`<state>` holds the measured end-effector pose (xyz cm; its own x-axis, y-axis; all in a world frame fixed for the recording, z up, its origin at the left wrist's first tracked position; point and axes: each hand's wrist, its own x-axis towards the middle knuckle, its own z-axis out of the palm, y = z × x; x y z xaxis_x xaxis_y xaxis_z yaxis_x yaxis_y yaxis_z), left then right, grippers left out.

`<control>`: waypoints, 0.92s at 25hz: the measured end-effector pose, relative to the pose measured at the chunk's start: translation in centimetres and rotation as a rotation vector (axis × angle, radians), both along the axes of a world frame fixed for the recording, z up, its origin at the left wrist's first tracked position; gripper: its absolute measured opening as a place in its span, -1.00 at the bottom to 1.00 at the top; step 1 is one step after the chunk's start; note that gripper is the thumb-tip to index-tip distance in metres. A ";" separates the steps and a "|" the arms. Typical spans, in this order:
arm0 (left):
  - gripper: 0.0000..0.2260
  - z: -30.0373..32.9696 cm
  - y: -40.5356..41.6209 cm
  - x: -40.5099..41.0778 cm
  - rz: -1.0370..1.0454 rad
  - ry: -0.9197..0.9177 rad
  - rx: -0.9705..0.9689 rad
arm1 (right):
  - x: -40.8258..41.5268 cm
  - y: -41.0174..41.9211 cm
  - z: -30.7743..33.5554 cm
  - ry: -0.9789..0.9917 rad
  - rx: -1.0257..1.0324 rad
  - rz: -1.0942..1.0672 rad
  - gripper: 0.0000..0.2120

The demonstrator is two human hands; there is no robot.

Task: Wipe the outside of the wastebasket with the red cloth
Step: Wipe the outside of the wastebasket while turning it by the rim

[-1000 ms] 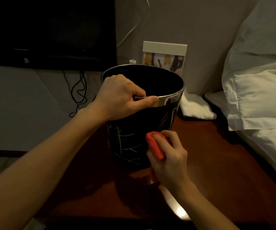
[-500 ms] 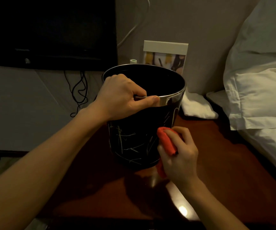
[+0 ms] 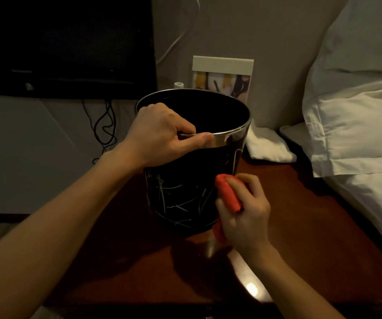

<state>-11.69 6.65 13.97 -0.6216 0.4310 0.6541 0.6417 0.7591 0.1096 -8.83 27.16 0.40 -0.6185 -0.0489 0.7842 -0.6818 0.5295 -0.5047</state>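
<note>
A black wastebasket (image 3: 180, 199) with thin pale line markings and a shiny metal rim stands upright on a dark red-brown table (image 3: 300, 226). My left hand (image 3: 162, 134) grips its near rim, thumb along the outside, fingers hooked inside. My right hand (image 3: 245, 212) holds a bunched red cloth (image 3: 228, 194) pressed against the basket's lower right side; one end of the cloth hangs down near the base.
A white picture frame (image 3: 223, 74) and a small white bottle cap (image 3: 178, 84) stand behind the basket. A folded white towel (image 3: 268, 146) lies to its right. Pillows (image 3: 355, 125) fill the right side. A dark screen (image 3: 65, 47) and dangling cables (image 3: 104, 127) are at the left.
My right hand has slid the red cloth rightward around the basket's lower side, from its front toward its right flank. My left hand has kept its grip on the rim.
</note>
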 end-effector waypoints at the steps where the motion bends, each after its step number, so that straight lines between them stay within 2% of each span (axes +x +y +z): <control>1: -0.64 0.2 0.0 0.0 -0.005 -0.017 -0.007 | 0.1 0.1 -0.4 -0.016 0.001 0.004 -0.62; 4: -0.57 0.8 0.2 0.6 0.059 -0.072 -0.107 | 0.1 0.5 0.3 -0.004 -0.047 0.001 -0.63; 6: -0.62 1.0 1.6 1.2 0.142 -0.054 -0.185 | -0.1 0.7 1.1 0.014 -0.078 -0.001 -0.64; 10: -0.66 0.1 4.8 1.2 0.267 0.003 -0.142 | -0.1 0.3 1.1 0.006 -0.062 0.020 -0.63; 16: -0.62 0.1 2.4 0.6 0.122 -0.030 -0.001 | 0.1 -0.5 0.5 -0.014 0.033 0.067 -0.64; 20: -0.63 0.3 1.5 0.6 0.076 -0.045 0.018 | -0.4 -1.2 3.5 0.091 -0.034 0.029 -0.66; 23: -0.65 0.2 1.3 0.5 0.077 -0.025 0.020 | -0.4 -1.5 3.3 0.098 -0.054 0.035 -0.66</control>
